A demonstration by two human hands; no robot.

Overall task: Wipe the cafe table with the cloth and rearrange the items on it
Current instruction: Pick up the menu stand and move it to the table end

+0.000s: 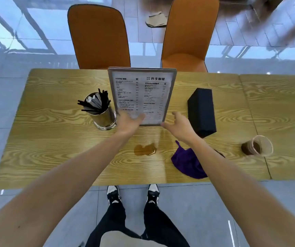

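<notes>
**Both hands at the menu stand, spill and cloth behind them**

Black trousers and black-and-white shoes (113, 193) stand at the near edge of the wood-grain cafe table (54, 157), and two bare forearms reach out over it. Left hand (128, 122) lies against the lower left corner of the upright menu stand (142, 95), fingers spread over its face; whether it grips the frame cannot be told. Right hand (179, 126) is at the lower right corner, fingers curled and loosely apart, its thumb tip at the frame's edge — contact is unclear.

Between the forearms, nearer the person, a brown puddle (145, 149) sits on the tabletop. Just to its right the purple cloth (187, 163) lies crumpled, partly under the right forearm.

Left of the menu stand, a clear cup of black straws (99, 109) stands upright, close beside the left hand. Right of the stand lies a dark box (202, 111). Farther right, near the seam with the next table, a plastic cup (258, 146) holding brown liquid appears tilted — blurred.

Two orange chairs (98, 36) face the far side.
</notes>
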